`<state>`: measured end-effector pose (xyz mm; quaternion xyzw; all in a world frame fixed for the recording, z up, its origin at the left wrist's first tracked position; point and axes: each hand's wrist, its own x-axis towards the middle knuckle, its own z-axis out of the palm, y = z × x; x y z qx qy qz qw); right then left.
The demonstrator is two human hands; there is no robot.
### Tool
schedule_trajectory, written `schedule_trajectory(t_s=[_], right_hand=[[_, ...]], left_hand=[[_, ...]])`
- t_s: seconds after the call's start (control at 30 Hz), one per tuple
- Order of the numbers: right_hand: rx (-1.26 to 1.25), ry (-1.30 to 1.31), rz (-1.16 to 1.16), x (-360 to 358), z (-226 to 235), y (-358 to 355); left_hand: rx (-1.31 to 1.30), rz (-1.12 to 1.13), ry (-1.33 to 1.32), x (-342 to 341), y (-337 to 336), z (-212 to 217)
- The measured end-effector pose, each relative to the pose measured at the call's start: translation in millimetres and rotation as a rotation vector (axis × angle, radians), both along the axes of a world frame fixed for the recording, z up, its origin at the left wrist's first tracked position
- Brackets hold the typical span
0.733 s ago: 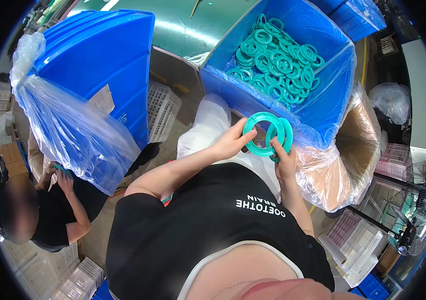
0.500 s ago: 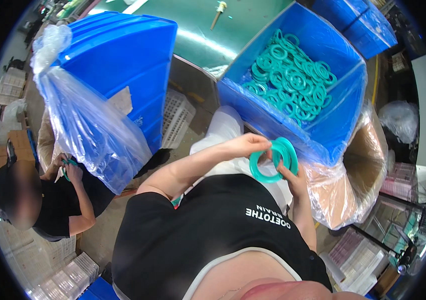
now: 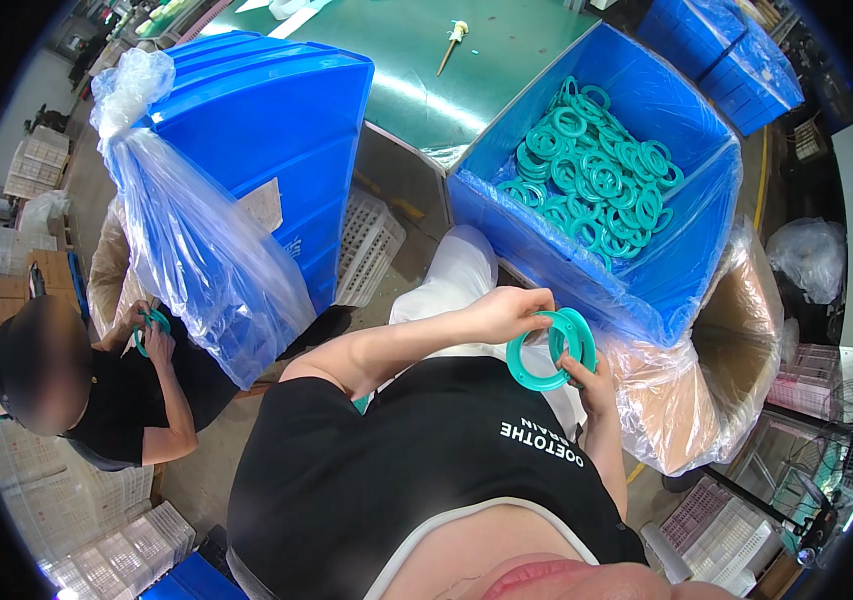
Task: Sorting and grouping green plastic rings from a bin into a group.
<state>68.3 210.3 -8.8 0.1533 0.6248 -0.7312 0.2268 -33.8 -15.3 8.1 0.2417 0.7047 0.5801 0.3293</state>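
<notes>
Two teal plastic rings overlap in front of my body: a front ring [image 3: 536, 381] and a rear ring [image 3: 584, 332]. My right hand [image 3: 587, 377] grips both at their lower right, with the thumb over the rims. At the upper left of the front ring, my left hand [image 3: 516, 314] has its fingertips pinched against the rim; what lies between them is partly hidden. Beyond my hands stands a blue bin [image 3: 546, 228] lined with clear film, holding a heap of similar teal rings [image 3: 601, 180].
A large blue bin [image 3: 256, 130] with a knotted plastic bag [image 3: 196, 240] stands at left. Beside it, a co-worker [image 3: 126, 380] handles a teal ring. A green table [image 3: 396, 70] lies at the back. Right of me is a film-lined cardboard box [image 3: 666, 400].
The two rings have turned slightly in my hands, and the fingers have shifted a little on the rims. The whole view has drifted slightly, moving the surroundings down and right.
</notes>
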Motion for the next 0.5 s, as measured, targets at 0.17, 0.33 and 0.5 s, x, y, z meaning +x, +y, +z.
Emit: schedule_trajectory(t_s=[0.17,0.33,0.5], right_hand=[[-0.055,-0.005,-0.053,7.4,2.4,3.5],[0.017,0.307,-0.408,30.3,-10.5,51.6],[-0.709,0.546,-0.742,14.4,8.2,106.7]], left_hand=[[-0.279,-0.022,0.745,-1.0,11.4,-8.2],[0.133,0.194,0.086,-5.8,19.4,-24.0],[0.170,0.035,-0.624,-3.6,-2.4,-24.6]])
